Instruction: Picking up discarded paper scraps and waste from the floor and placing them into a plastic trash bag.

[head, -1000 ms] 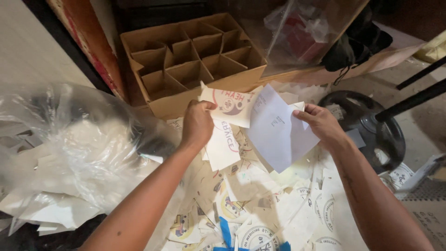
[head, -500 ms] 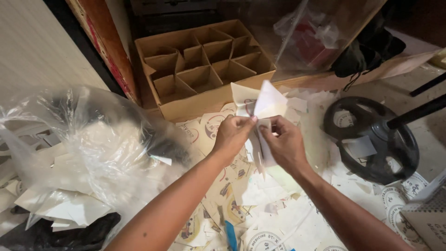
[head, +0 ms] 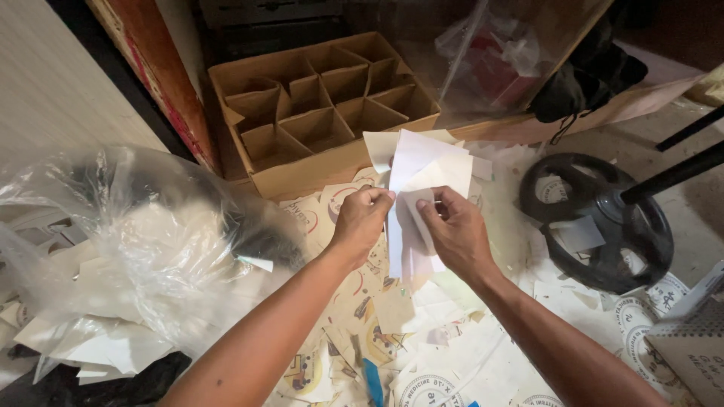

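My left hand (head: 362,222) and my right hand (head: 452,230) are close together, both pinching a stack of white paper sheets (head: 422,169) held upright in front of me. The sheets are folded or bunched between my fingers, their tops fanning out above my hands. Below them lies a heap of printed paper pieces (head: 392,332) with round emblems.
A cardboard box with divider cells (head: 324,113) stands just beyond the sheets. A large clear plastic bag (head: 128,249) stuffed with paper lies at the left. A black round fan base with a pole (head: 603,218) sits at the right. A grey box corner (head: 690,347) shows lower right.
My hands, spread apart with the sheets a second ago, have come together on the stack in the middle. The sheets now stand folded between both hands.
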